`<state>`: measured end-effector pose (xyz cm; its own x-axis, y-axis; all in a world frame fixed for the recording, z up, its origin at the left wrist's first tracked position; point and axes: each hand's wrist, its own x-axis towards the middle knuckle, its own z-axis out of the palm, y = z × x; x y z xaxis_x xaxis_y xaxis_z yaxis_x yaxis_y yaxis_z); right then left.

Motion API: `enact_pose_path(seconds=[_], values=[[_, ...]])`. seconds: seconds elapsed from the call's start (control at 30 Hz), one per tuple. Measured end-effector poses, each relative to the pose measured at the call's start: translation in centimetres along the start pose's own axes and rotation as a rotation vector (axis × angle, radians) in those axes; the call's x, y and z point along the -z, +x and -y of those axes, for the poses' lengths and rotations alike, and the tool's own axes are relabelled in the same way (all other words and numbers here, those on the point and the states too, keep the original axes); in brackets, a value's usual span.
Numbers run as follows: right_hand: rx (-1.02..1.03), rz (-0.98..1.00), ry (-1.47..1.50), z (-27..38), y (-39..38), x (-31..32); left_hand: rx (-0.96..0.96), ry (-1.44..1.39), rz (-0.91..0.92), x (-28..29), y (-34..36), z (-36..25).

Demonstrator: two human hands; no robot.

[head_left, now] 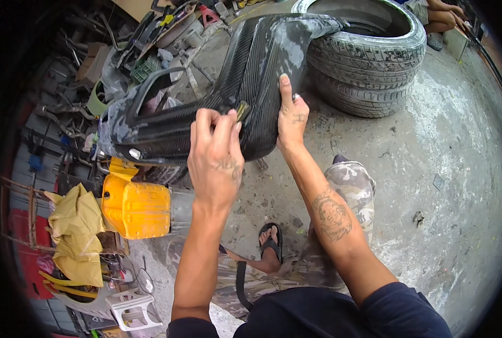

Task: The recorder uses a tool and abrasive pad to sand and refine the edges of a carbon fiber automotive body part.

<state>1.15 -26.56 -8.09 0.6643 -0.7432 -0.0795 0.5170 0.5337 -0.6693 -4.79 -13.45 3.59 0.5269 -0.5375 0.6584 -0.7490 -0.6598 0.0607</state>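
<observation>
A large black carbon-fibre panel point(262, 73), shaped like a car bumper, stretches across the upper middle, with whitish smears at its left end and top right. My right hand point(292, 115) grips its right edge, thumb laid on the face and fingers mostly hidden behind it. My left hand point(214, 146) is closed in a pinch at the panel's inner bend. From its fingertips sticks a small folded yellowish piece point(242, 110), touching or just over the surface; its kind is unclear. The panel's upper right end rests against the stacked tyres point(369, 62).
At the left stands a yellow plastic container point(138, 205) beside crumpled tan paper point(77, 225). A white plastic stool point(134, 310) sits lower left. Metal pipes and scrap point(65, 107) crowd the far left. Another person's legs point(445, 17) show at the top right. The concrete floor point(448, 169) is stained.
</observation>
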Motion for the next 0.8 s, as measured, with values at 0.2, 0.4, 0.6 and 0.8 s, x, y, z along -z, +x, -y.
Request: enact_pose_path(seconds=[0.2,0.4,0.6,0.8], values=[[-0.038,-0.041,-0.198,-0.5,-0.9,-0.2,-0.071,0.046,-0.004,0.2,3.3,-0.4],[0.04,-0.089,-0.236,-1.0,-0.2,0.2,-0.055,0.06,0.024,0.5,2.2,-0.5],[0.051,-0.067,-0.076,-1.3,0.3,0.6,0.003,0.003,0.006,-0.3,0.7,-0.3],[0.023,-0.066,-0.232,-1.0,-0.8,-0.9,-0.061,0.149,0.035,-0.5,6.1,-0.8]])
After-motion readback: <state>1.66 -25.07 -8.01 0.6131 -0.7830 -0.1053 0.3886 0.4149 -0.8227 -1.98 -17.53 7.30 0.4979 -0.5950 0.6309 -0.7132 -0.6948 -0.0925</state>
